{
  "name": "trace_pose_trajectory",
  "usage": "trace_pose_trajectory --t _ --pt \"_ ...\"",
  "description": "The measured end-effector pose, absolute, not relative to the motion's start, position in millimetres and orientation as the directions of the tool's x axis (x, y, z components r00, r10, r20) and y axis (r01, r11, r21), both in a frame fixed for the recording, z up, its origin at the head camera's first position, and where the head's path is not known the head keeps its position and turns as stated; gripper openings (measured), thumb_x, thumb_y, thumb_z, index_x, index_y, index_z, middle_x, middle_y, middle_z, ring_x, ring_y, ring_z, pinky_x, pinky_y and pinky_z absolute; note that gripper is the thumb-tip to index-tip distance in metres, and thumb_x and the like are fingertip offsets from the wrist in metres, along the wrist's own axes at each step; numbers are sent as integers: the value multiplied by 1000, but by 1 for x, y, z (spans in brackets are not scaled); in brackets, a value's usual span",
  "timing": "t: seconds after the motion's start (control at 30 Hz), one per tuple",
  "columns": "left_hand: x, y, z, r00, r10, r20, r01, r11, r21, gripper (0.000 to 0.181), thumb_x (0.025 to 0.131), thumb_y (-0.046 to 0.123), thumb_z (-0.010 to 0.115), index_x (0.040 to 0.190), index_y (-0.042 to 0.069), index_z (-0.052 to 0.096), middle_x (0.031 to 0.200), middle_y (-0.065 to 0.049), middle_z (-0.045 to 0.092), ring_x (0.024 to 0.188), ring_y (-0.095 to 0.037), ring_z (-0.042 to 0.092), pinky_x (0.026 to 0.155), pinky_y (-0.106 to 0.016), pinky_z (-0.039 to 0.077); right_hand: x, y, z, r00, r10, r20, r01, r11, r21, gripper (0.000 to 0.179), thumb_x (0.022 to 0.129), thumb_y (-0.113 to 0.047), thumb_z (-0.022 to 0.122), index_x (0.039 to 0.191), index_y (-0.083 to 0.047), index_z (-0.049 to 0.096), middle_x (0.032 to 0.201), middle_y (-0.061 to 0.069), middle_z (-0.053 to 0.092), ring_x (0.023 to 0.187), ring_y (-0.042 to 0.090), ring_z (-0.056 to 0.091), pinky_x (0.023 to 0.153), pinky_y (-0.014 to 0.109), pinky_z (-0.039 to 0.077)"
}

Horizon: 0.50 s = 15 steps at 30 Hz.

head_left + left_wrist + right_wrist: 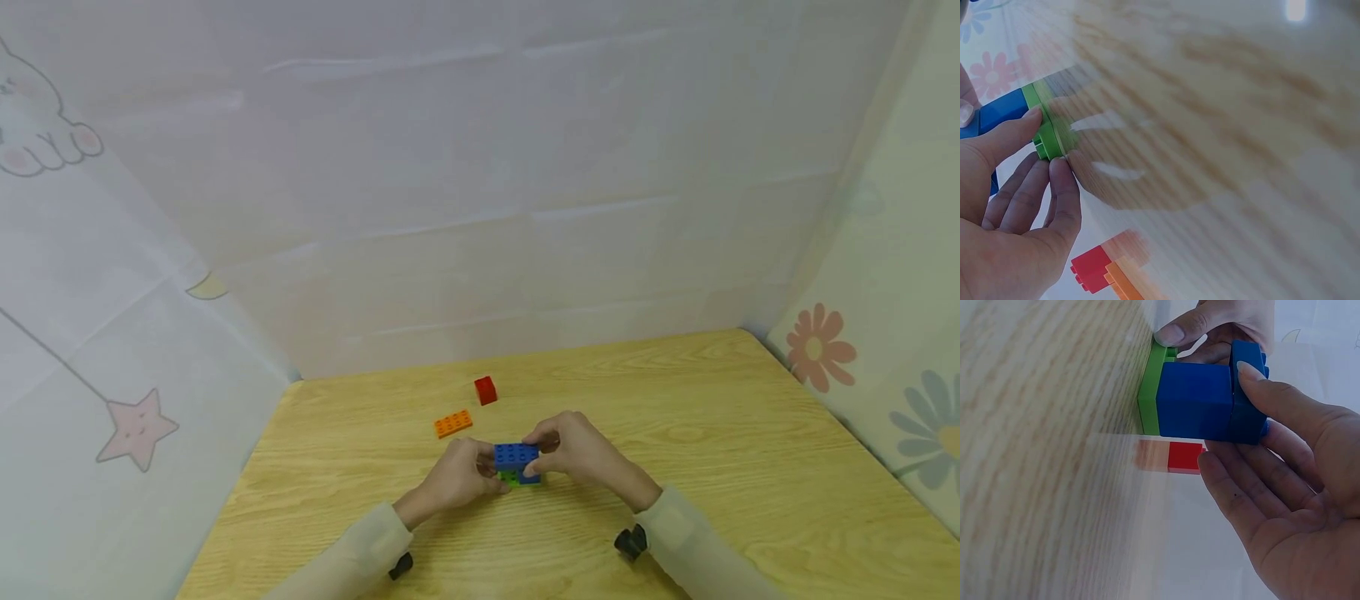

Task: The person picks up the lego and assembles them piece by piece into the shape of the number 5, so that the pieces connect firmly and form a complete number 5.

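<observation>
A green toy building plate (1149, 394) stands on the table with a blue block (1194, 400) on one end of it. On top of that block sits a second, longer blue brick (516, 455), its studs upward; a thin dark seam shows between the two. My left hand (455, 479) pinches the green plate (1050, 134) at its bare, studded end, the thumb on one side and fingertips on the other. With thumb and fingers, my right hand (581, 450) grips the upper blue brick from the right. Whether that brick is fully pressed down I cannot tell.
Beyond the hands, an orange studded plate (453, 423) and a red brick (486, 390) lie on the wooden table (675, 400). A pale cloth wall (480, 208) rises behind the table's far edge, and printed cloths flank both sides.
</observation>
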<state>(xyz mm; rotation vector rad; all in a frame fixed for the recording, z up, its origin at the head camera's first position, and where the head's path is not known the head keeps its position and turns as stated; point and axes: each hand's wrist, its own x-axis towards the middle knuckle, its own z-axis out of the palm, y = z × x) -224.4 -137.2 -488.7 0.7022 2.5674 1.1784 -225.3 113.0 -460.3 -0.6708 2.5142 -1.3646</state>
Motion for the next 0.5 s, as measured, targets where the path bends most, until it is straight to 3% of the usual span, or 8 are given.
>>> trace_pose_trajectory --t 0.5 --pt "-224 -136 -487 -856 518 -3 332 553 764 22 84 14 90 104 9 81 92 -3 81 80 -6 71 72 -20 59 -226 113 -459 -879 -475 27 -286 482 -828 35 81 -25 92 112 -11 81 111 5 81 107 27 76 93 48 63"
